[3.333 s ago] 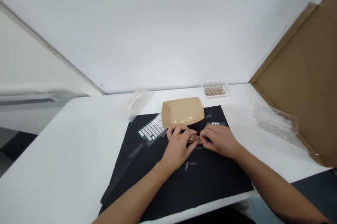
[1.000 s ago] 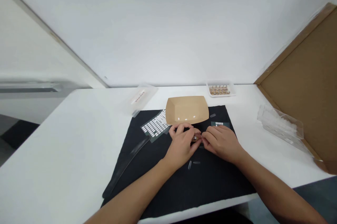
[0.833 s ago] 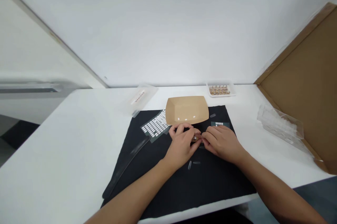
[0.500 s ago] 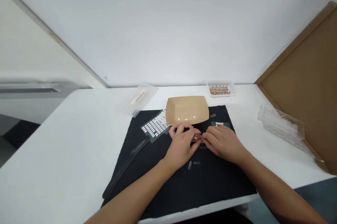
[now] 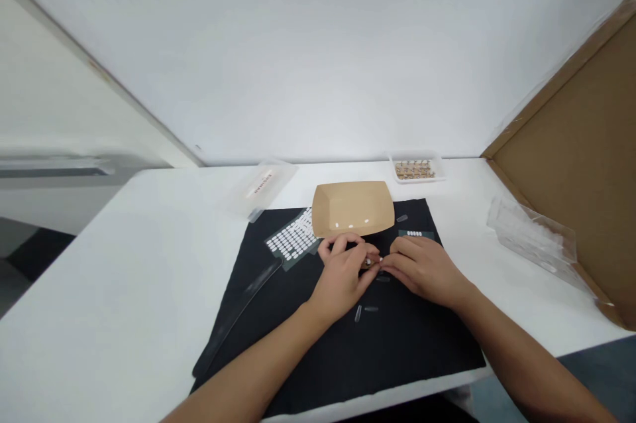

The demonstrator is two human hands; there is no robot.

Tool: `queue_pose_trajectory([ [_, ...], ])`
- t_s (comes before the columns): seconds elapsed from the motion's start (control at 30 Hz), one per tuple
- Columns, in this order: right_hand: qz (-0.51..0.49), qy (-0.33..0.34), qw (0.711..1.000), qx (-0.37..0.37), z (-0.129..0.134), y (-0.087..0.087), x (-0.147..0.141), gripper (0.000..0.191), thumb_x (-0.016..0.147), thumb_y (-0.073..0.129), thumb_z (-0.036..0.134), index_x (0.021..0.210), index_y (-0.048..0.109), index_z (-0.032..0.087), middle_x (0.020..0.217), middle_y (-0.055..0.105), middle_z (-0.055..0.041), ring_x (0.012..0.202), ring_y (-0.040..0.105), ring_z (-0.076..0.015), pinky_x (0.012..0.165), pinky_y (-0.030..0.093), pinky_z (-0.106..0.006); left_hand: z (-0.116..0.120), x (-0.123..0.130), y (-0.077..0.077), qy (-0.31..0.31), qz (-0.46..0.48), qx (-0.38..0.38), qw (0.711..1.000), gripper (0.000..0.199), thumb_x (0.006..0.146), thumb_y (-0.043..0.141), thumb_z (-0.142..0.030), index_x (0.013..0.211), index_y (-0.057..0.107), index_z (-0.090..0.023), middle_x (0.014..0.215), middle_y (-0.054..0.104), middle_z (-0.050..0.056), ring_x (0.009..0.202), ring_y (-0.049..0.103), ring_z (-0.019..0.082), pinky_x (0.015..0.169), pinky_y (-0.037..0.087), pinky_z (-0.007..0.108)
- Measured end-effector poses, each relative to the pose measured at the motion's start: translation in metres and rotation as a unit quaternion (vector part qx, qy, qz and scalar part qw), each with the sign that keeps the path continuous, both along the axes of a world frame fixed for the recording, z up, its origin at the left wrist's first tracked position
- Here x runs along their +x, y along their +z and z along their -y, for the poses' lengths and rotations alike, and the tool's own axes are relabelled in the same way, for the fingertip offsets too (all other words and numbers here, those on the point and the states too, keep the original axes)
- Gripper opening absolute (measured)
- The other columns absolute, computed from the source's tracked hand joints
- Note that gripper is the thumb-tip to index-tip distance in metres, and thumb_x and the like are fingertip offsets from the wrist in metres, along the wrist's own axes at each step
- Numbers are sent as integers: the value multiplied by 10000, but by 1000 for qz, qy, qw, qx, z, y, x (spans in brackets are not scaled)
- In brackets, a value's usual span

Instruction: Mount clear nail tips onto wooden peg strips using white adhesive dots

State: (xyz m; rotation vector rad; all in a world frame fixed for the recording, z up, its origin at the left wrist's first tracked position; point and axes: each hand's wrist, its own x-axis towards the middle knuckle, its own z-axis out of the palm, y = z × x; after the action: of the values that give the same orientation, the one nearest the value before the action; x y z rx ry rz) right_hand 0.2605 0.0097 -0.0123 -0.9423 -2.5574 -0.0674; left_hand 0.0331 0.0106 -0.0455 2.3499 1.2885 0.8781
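Over the black cloth [image 5: 397, 337], my left hand [image 5: 342, 274] pinches a small brown piece [image 5: 368, 263] with a shiny metal bit on it. My right hand [image 5: 422, 267] is beside it, its thumb and finger pinched together at the piece's right end, by a tiny white spot. What those fingertips hold is too small to make out. Clear nail-shaped pieces [image 5: 358, 313] lie on the cloth below the hands, and another [image 5: 402, 218] lies to the upper right. A brown paper tray [image 5: 352, 201] with several white ovals in it stands just behind my hands.
A sheet of white oval stickers [image 5: 293, 237] lies left of the tray, a smaller sheet [image 5: 428, 235] by my right hand. Farther back are a white box of small parts [image 5: 416, 170] and a translucent lid [image 5: 265, 187]. At right, a clear box [image 5: 534, 237] and cardboard [image 5: 571, 144].
My right hand has shifted slightly, and its fingers are drawn closer together. More of the clear piece under the fingertips shows. My left hand is nearly unmoved.
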Motion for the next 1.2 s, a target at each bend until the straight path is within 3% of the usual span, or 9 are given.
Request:
queue_pose_trajectory([
  [0.2,-39,25,999,-26,-1,-3,3,178,1097,585,292,1003,710,207,918,656,-29,776,561,-166,707,409,-314,0,0,1,0,-9,3,1000,150,940,774,-172,1039,690,-248,1042,816,7,1173,638,296,1030,253,504],
  [0.43,-86,-26,994,-67,-5,-7,5,118,1057,656,313,1097,710,216,951,658,-36,816,606,-170,717,427,-302,0,0,-1,5,2,6,1000,103,957,772,-201,1012,702,-252,1068,819,12,1167,626,289,1025,250,503],
  [0.83,-103,-29,987,-116,-6,-10,4,90,1035,675,284,1076,731,226,932,642,-30,809,601,-164,707,427,-297,0,-1,-1,-11,18,37,999,90,956,777,-197,981,722,-263,1005,828,-2,1162,627,299,1000,246,506],
  [1.2,-112,-47,987,-106,-3,-8,3,54,1013,670,248,1005,719,226,913,646,-29,813,607,-168,700,426,-295,-4,-1,-1,-28,41,81,995,84,976,781,-256,904,792,-297,958,838,-35,1130,632,284,987,270,498],
])
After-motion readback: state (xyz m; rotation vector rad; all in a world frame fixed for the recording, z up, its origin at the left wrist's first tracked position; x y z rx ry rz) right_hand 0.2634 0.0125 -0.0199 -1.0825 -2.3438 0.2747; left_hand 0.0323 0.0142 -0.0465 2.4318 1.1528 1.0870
